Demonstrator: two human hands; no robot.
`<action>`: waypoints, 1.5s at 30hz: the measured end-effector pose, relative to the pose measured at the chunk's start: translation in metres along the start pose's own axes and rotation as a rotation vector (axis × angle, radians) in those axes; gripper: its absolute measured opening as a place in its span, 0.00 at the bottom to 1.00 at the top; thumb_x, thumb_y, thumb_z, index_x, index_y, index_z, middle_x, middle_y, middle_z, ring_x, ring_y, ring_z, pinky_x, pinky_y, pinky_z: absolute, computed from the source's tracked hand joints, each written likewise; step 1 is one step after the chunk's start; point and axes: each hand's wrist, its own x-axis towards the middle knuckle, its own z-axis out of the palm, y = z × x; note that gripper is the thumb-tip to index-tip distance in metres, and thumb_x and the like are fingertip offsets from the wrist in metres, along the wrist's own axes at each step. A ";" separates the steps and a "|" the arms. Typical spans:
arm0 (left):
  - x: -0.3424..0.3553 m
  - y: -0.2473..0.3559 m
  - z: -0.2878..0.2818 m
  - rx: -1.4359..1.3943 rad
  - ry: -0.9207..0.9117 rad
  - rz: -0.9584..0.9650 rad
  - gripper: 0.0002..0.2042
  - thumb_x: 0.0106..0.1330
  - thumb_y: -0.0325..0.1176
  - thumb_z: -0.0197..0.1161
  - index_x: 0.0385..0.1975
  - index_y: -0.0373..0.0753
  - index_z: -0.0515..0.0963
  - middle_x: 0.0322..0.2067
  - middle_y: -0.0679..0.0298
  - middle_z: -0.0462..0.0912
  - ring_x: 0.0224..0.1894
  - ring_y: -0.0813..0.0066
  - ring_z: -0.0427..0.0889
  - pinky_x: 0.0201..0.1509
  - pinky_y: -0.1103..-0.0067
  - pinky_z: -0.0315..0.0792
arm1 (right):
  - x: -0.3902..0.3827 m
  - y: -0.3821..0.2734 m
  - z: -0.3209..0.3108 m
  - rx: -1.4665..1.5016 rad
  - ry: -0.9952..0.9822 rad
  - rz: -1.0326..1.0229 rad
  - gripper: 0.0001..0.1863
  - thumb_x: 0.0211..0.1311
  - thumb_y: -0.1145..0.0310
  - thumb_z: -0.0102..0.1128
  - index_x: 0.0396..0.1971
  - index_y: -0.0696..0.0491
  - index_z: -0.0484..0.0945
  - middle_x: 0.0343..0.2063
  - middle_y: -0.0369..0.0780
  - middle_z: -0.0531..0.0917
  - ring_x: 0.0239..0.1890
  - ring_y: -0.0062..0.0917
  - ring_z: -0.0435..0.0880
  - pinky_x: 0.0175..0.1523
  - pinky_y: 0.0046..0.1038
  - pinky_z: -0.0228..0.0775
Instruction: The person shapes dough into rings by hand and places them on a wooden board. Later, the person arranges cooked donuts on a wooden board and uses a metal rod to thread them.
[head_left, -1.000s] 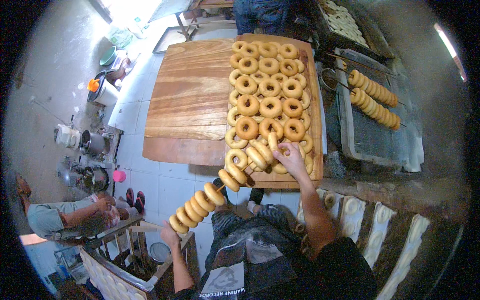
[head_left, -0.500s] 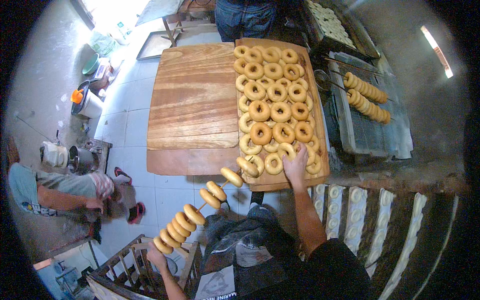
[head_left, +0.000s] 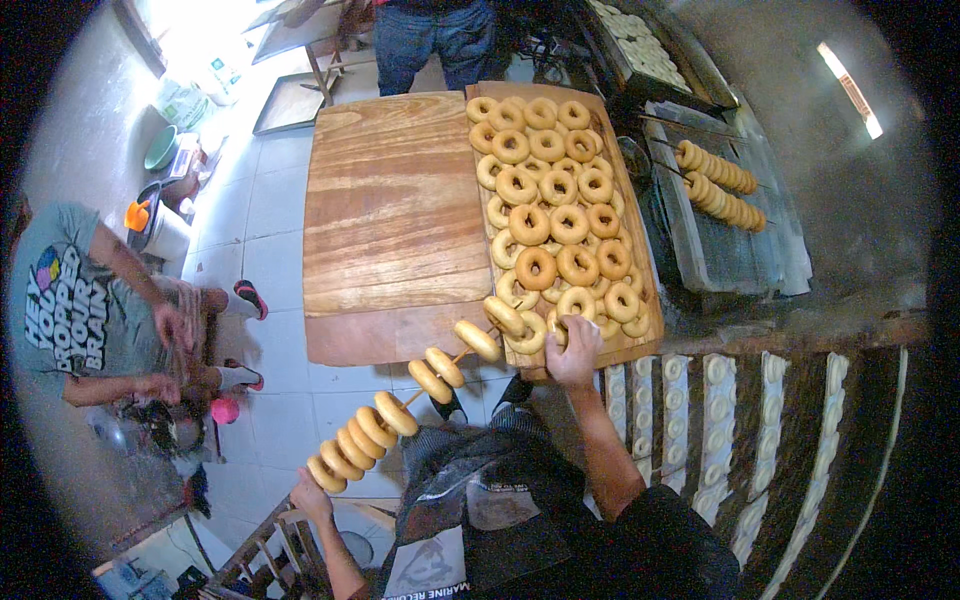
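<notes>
My left hand (head_left: 312, 494) is closed round the lower end of a thin stick (head_left: 409, 401). Several golden ring doughnuts (head_left: 370, 427) are threaded on it, bunched near my hand and spaced out toward the far end. The farthest ring (head_left: 504, 316) overlaps the front left corner of a pile of ring doughnuts (head_left: 569, 224). That pile covers the right-hand wooden board (head_left: 541, 364). At its front edge, my right hand (head_left: 575, 354) closes its fingers on a pale doughnut (head_left: 555, 329), partly hiding it.
A bare wooden board (head_left: 395, 200) adjoins the pile on the left. Loaded skewers (head_left: 722, 204) lie on a rack (head_left: 690, 260) at right. Pale dough rings (head_left: 718, 400) line strips at lower right. A person (head_left: 90, 300) sits at left; another (head_left: 435, 45) stands beyond the boards.
My right hand has shifted left and nearer along the pile's front edge, onto another doughnut. The loaded stick has moved slightly right. The seated person at left has straightened up.
</notes>
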 end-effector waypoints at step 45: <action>0.016 -0.034 0.026 -0.287 0.134 0.085 0.35 0.74 0.54 0.42 0.12 0.28 0.71 0.08 0.59 0.68 0.14 0.69 0.63 0.21 0.65 0.57 | 0.073 -0.005 0.013 -0.350 -0.513 0.111 0.30 0.46 0.47 0.65 0.47 0.52 0.79 0.47 0.47 0.76 0.53 0.43 0.71 0.54 0.49 0.60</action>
